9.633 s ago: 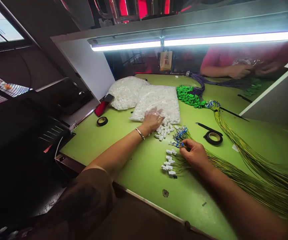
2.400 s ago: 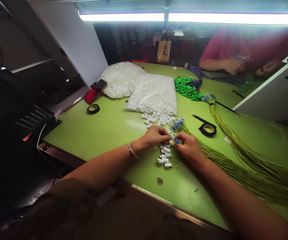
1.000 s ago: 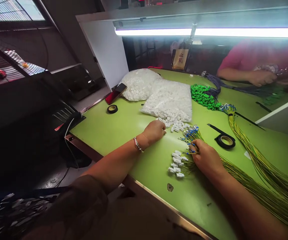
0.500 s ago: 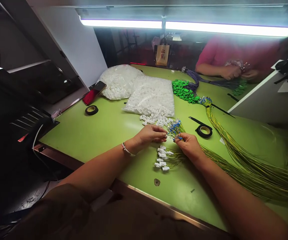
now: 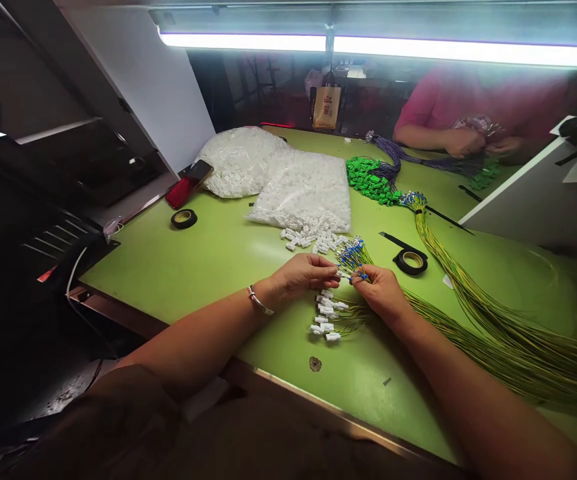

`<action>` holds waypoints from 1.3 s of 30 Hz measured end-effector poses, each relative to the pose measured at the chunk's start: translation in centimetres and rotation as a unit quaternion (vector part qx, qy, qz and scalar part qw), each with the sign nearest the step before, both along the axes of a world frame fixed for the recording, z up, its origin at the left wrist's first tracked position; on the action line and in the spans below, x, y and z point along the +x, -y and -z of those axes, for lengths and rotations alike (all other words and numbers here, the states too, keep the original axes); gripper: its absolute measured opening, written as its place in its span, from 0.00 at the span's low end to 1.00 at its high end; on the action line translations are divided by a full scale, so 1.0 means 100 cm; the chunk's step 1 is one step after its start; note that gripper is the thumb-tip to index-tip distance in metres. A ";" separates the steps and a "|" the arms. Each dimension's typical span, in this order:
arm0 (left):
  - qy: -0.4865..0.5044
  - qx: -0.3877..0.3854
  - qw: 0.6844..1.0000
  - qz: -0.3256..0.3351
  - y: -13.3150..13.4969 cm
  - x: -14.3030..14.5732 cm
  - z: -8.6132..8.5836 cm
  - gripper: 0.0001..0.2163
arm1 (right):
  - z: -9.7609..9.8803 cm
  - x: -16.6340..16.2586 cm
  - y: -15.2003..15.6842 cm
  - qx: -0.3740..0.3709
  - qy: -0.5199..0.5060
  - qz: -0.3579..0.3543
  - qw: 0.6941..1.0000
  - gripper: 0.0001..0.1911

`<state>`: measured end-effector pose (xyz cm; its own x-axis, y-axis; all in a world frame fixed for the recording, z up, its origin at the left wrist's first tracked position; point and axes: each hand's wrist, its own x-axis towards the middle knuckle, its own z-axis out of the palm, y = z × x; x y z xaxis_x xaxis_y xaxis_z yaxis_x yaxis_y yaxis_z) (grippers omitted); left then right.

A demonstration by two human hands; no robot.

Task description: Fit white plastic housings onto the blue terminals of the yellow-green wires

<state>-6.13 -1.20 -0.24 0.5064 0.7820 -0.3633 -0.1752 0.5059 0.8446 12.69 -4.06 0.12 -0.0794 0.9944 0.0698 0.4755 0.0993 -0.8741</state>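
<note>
Pinching a single wire [image 5: 354, 275] by its blue tip with the right hand [image 5: 381, 293], thumb and forefinger closed tight on it, other fingers curled under. Meeting it from the left, the left hand [image 5: 304, 273], fingertips [image 5: 335, 270] likewise pressed together on a small white plug [image 5: 341, 274], mostly hidden by them. Plug and wire tip touching or all but touching, too small to tell which. Both hands low over the green table [image 5: 193, 267], knuckles up, a bracelet [image 5: 258, 300] at the left wrist.

Just beyond the grip, away from the body: a fan of blue wire ends [image 5: 351, 253], part of the yellow-green bundle [image 5: 468, 330] running under the right hand and off to the right. Just short of the grip, toward the body: a small row of fitted plugs [image 5: 325, 313] lying on the table, already on their wires. A little past the blue ends, loose plugs [image 5: 313, 239] at the mouth of a clear bag [image 5: 303, 190], with a second bag [image 5: 238, 160] farther off to the left. Right of the grip, near the blue ends, a roll of black tape [image 5: 411, 261]. Another roll [image 5: 184, 218] well off to the left, a phone [image 5: 195, 175] past it. Far beyond, green plugs [image 5: 371, 180] on purple wires [image 5: 408, 157], a second yellow-green bundle [image 5: 433, 233], and a co-worker's hands [image 5: 461, 141] close together at the far edge.
</note>
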 end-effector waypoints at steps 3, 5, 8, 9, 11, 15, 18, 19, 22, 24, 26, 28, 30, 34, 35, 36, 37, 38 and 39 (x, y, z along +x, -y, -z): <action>0.005 0.001 1.000 0.001 -0.001 -0.001 0.001 0.13 | 0.001 0.001 -0.001 -0.002 0.002 0.001 1.000 0.10; 0.012 0.011 1.000 0.002 0.000 -0.001 0.001 0.13 | 0.001 0.001 -0.001 -0.003 -0.001 -0.005 1.000 0.09; 0.004 0.034 0.999 -0.014 0.003 0.004 0.002 0.14 | 0.002 0.001 -0.001 -0.008 0.000 -0.014 1.000 0.09; -0.005 0.043 0.999 -0.019 0.005 0.006 0.002 0.15 | 0.002 0.001 -0.001 -0.009 0.003 -0.015 1.000 0.08; -0.024 0.063 0.997 -0.029 0.008 0.012 0.001 0.16 | 0.003 0.002 -0.001 -0.010 0.010 -0.019 1.000 0.08; -0.033 0.097 0.994 -0.038 0.009 0.019 0.001 0.17 | 0.003 0.006 -0.001 -0.027 -0.002 -0.047 0.999 0.09; -0.020 0.089 0.995 -0.027 0.008 0.017 0.001 0.17 | 0.000 0.008 -0.001 -0.062 -0.034 -0.055 0.996 0.10; -0.016 0.083 0.996 -0.021 0.008 0.016 0.001 0.17 | -0.002 0.009 -0.001 -0.077 -0.045 -0.052 0.995 0.11; -0.004 0.064 0.998 -0.007 0.007 0.013 0.000 0.16 | -0.005 0.010 -0.002 -0.109 -0.072 -0.037 0.991 0.11; 0.001 0.057 0.998 -0.007 0.006 0.013 0.001 0.16 | -0.006 0.009 -0.002 -0.114 -0.082 -0.026 0.990 0.10; -0.001 0.057 0.998 -0.015 0.006 0.013 0.002 0.16 | -0.006 0.008 -0.002 -0.109 -0.081 -0.024 0.991 0.10; -0.006 0.066 0.997 -0.026 0.006 0.015 0.003 0.17 | -0.004 0.007 -0.001 -0.105 -0.071 -0.029 0.992 0.09; -0.013 0.081 0.996 -0.032 0.007 0.017 0.004 0.16 | -0.002 0.006 0.001 -0.100 -0.058 -0.034 0.993 0.08; -0.037 0.108 0.992 -0.047 0.009 0.023 0.006 0.14 | 0.002 0.005 0.002 -0.072 -0.034 -0.039 0.996 0.06; -0.046 0.116 0.991 -0.052 0.010 0.024 0.007 0.12 | 0.002 0.005 0.001 -0.067 -0.031 -0.040 0.996 0.06; -0.056 0.126 0.989 -0.054 0.010 0.025 0.008 0.11 | 0.003 0.006 0.001 -0.065 -0.030 -0.039 0.997 0.07; -0.068 0.142 0.986 -0.053 0.010 0.026 0.009 0.10 | 0.003 0.006 0.000 -0.063 -0.030 -0.038 0.997 0.07; -0.083 0.163 0.982 -0.047 0.011 0.026 0.009 0.08 | 0.003 0.007 -0.001 -0.058 -0.032 -0.035 0.997 0.07; -0.102 0.189 0.976 -0.030 0.012 0.025 0.008 0.07 | 0.002 0.007 -0.002 -0.051 -0.037 -0.028 0.998 0.08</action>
<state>-3.63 -2.42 -1.07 0.4025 0.9061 -0.1305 -0.0039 0.1443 0.9895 13.36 -3.86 -0.11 -0.1339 0.9907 -0.0245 0.4062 0.0323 -0.9132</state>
